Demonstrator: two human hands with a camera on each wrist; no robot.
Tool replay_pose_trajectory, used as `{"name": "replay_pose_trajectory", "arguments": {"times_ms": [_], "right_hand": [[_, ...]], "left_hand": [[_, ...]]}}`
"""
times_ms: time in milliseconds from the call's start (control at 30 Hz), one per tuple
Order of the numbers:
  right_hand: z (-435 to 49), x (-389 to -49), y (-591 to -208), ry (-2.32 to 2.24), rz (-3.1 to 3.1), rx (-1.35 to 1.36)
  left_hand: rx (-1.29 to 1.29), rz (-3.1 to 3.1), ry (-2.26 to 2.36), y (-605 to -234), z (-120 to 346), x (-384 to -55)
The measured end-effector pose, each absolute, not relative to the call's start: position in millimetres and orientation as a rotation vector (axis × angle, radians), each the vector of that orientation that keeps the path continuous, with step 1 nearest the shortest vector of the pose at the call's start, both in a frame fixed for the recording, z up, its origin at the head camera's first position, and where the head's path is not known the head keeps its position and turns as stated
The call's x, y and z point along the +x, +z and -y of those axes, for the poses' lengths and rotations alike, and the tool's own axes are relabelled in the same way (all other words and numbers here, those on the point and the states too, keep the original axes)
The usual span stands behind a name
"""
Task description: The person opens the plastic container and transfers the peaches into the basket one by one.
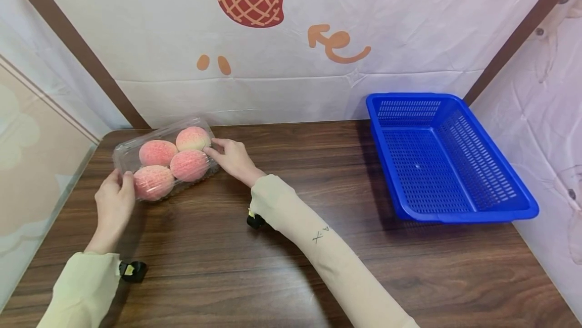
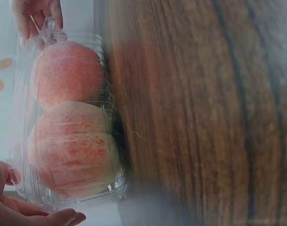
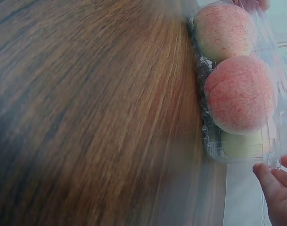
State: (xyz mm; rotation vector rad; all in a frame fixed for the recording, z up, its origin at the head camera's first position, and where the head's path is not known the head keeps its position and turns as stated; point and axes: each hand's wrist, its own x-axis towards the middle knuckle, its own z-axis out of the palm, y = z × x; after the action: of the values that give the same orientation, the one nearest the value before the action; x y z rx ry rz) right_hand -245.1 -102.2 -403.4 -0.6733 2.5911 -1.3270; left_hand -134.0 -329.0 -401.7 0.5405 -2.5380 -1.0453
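Observation:
A clear plastic clamshell box (image 1: 129,152) with several pink peaches (image 1: 154,182) in it is at the left of the table, its lid over the fruit. My left hand (image 1: 113,199) holds the box's near left end, thumb on one side and fingers on the other. At the opposite end my right hand (image 1: 234,158) pinches the edge between thumb and fingers. In the left wrist view the peaches (image 2: 75,148) show through the ribbed side wall, with left-hand fingers (image 2: 63,217) at the box's end. The right wrist view shows right-hand fingertips (image 3: 262,170) at the lid's corner.
A blue perforated plastic basket (image 1: 395,186) stands at the right of the wood-grain table (image 1: 218,267). A printed white cloth (image 1: 291,90) hangs behind the table's back edge, and more cloth borders both sides. Dark wrist devices (image 1: 133,271) sit at the sleeve cuffs.

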Motion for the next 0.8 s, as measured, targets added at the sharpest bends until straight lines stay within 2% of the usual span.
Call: {"name": "replay_pose_trajectory", "arguments": {"times_ms": [800], "right_hand": [[89,-241,-403,-1.306,-2.663,-0.677]], "left_hand": [[0.482,2.574,-1.029,-402,324,-138]]}}
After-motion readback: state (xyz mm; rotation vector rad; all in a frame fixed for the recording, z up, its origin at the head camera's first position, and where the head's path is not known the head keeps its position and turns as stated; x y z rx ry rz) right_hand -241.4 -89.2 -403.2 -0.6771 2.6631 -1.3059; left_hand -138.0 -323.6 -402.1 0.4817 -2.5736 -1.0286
